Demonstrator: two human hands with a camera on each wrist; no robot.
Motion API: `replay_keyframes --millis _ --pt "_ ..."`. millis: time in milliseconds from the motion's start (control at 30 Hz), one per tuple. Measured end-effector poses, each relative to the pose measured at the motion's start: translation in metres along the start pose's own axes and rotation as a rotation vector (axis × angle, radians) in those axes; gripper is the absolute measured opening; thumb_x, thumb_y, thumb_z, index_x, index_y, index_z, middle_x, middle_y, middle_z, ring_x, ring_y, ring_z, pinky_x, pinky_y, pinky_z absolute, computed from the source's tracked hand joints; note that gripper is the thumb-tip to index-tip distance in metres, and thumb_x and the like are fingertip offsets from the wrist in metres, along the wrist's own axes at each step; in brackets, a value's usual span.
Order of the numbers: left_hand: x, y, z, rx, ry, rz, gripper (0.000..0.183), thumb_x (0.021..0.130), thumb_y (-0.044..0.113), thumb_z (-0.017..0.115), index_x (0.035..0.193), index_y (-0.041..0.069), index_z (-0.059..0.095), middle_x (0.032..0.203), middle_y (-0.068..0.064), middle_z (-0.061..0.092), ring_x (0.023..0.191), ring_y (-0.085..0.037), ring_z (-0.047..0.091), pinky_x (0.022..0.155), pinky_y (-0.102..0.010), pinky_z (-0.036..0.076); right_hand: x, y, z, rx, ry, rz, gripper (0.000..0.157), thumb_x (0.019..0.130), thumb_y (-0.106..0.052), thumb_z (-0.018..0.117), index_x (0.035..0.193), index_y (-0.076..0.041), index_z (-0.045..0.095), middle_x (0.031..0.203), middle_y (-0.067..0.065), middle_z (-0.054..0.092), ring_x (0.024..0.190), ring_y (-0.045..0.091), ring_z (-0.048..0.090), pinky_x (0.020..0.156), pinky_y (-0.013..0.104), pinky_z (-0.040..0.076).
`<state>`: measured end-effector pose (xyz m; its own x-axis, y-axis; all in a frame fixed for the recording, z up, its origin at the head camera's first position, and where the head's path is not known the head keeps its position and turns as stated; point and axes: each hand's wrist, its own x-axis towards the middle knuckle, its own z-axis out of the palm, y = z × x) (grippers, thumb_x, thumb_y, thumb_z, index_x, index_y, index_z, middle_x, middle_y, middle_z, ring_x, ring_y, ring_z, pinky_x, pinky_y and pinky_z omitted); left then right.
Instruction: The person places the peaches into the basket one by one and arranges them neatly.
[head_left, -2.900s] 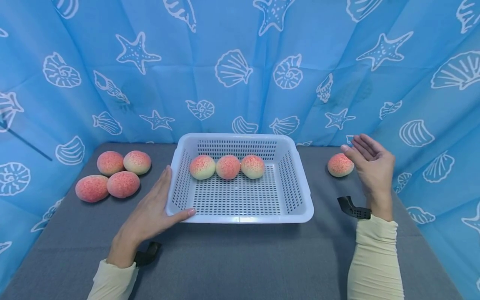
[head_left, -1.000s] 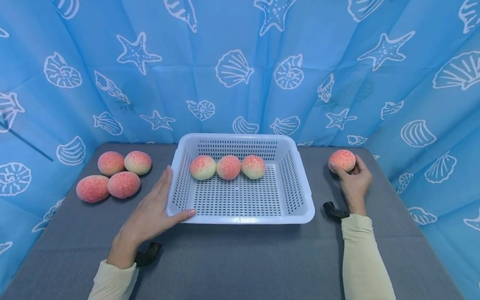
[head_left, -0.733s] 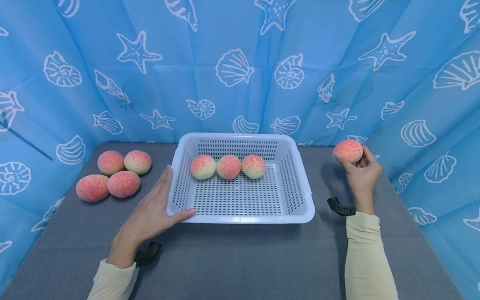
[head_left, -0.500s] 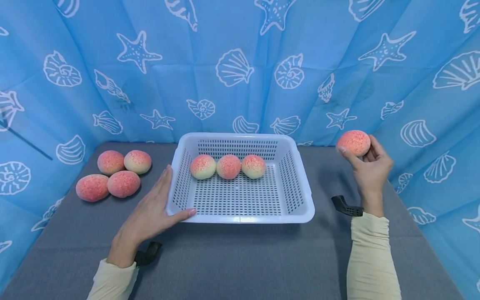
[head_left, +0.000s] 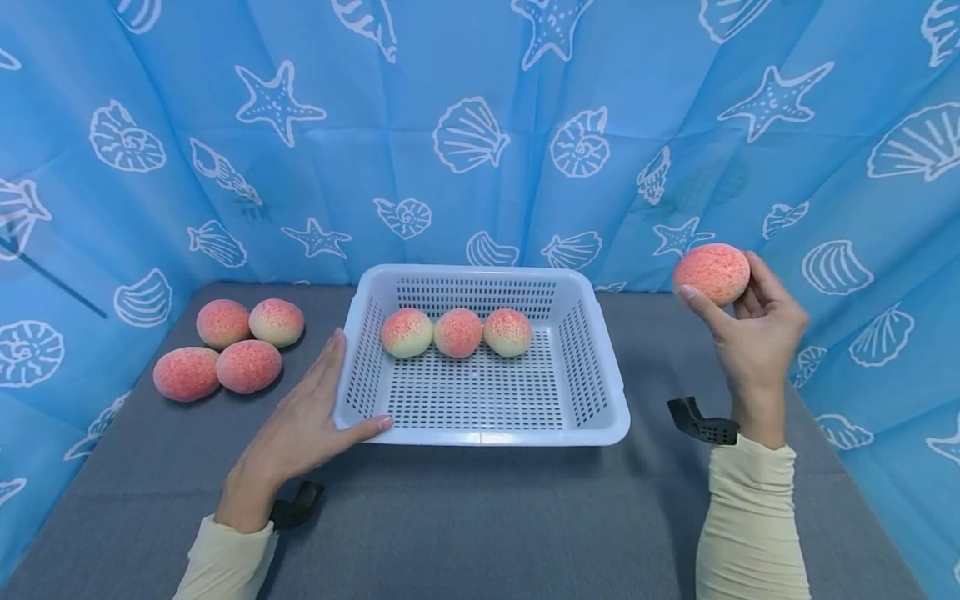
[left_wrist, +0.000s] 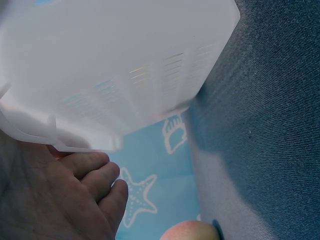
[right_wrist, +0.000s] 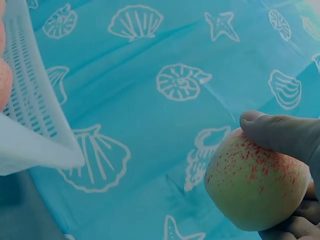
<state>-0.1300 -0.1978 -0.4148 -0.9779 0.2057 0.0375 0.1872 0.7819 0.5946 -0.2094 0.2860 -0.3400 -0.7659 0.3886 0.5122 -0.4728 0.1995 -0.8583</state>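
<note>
My right hand (head_left: 761,346) holds a pink-red peach (head_left: 711,273) up off the table at the right, thumb on one side and fingers on the other. The right wrist view shows the same peach (right_wrist: 252,185) with a pale yellow-green face and red specks. A white perforated plastic basket (head_left: 480,437) stands mid-table, with three peaches (head_left: 458,333) in a row along its back. At its front left corner my left hand (head_left: 296,429) rests with fingers extended along the side and thumb over the front rim. In the left wrist view those fingers (left_wrist: 102,180) lie beside the basket wall.
Several more peaches (head_left: 250,367) sit grouped on the grey cloth (head_left: 480,517) left of the basket. A blue curtain (head_left: 480,142) with white shell and starfish prints encloses the back and sides. Each wrist wears a black camera mount (head_left: 705,425).
My right hand has reached down to the peach on the right, gripped it, lifted it off the table and drawn it slightly rightward. The left hand and basket stay in place.
</note>
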Motion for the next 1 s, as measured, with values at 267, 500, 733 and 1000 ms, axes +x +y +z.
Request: replay_keyframes --millis 267,500,733,1000 --pt "-0.002 -0.003 0.0 0.003 -0.004 0.005 0.127 0.08 0.07 0.073 0.161 0.025 -0.016 0.17 -0.007 -0.002 0.155 -0.034 0.002 0.115 -0.068 0.019 -0.015 -0.01 0.029 -0.021 -0.131 -0.044 0.072 0.073 0.011 0.085 0.139 -0.005 0.061 0.136 0.02 0.061 0.125 0.025 0.061 0.102 0.029 0.048" --pt "-0.002 -0.002 0.0 -0.003 -0.001 -0.004 0.128 0.081 0.067 0.075 0.161 0.025 -0.015 0.17 -0.007 -0.002 0.155 -0.034 0.003 0.115 -0.068 0.019 -0.044 -0.015 0.07 -0.017 -0.373 -0.148 0.077 0.074 0.015 0.083 0.143 0.004 0.053 0.138 0.024 0.058 0.129 0.027 0.058 0.104 0.03 0.046" --pt "-0.002 -0.002 0.001 0.006 0.007 0.005 0.128 0.079 0.07 0.074 0.161 0.026 -0.015 0.17 -0.004 -0.003 0.155 -0.031 0.002 0.115 -0.068 0.02 -0.077 -0.021 0.102 0.017 -0.573 -0.092 0.079 0.076 0.007 0.086 0.146 0.004 0.05 0.142 0.017 0.056 0.129 0.025 0.058 0.104 0.029 0.046" --pt "0.0 -0.001 0.0 0.001 0.023 0.031 0.127 0.08 0.069 0.074 0.162 0.024 -0.011 0.17 -0.002 0.0 0.155 -0.029 0.005 0.114 -0.067 0.023 -0.088 -0.024 0.113 0.053 -0.652 -0.059 0.08 0.075 0.006 0.087 0.147 0.0 0.051 0.143 0.012 0.056 0.13 0.021 0.056 0.106 0.031 0.045"
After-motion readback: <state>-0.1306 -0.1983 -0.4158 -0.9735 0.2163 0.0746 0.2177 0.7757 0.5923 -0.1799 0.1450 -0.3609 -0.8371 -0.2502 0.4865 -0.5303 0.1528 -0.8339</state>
